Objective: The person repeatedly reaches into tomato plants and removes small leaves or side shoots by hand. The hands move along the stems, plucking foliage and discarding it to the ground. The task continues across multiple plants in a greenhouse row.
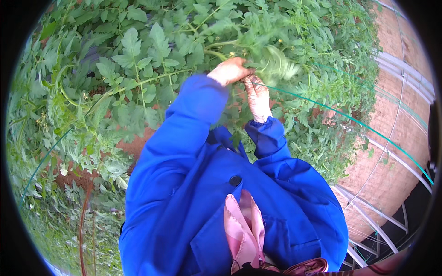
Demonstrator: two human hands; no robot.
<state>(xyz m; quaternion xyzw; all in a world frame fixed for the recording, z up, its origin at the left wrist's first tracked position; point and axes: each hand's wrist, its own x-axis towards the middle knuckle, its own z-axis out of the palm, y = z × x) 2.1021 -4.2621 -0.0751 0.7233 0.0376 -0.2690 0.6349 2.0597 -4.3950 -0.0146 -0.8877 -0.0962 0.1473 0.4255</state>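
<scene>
My left hand (230, 71) reaches into leafy tomato plants (159, 50), its fingers closed and their tips meeting those of my right hand. A thick pale green stem (216, 54) runs up against the left hand; what those fingers hold is hidden. My right hand (258, 97) points upward, thumb and fingers pinched on a green twine (322, 106). From there the taut twine slants away to the lower right. Just beyond the fingertips a leafy shoot (278, 69) is smeared by motion.
Dense foliage with small yellow flowers fills the left and far side. On the right lie a bare tan surface (386, 133) and white metal bars (368, 211). Another green string (43, 161) crosses the leaves at left, near a reddish-brown upright strand (84, 230).
</scene>
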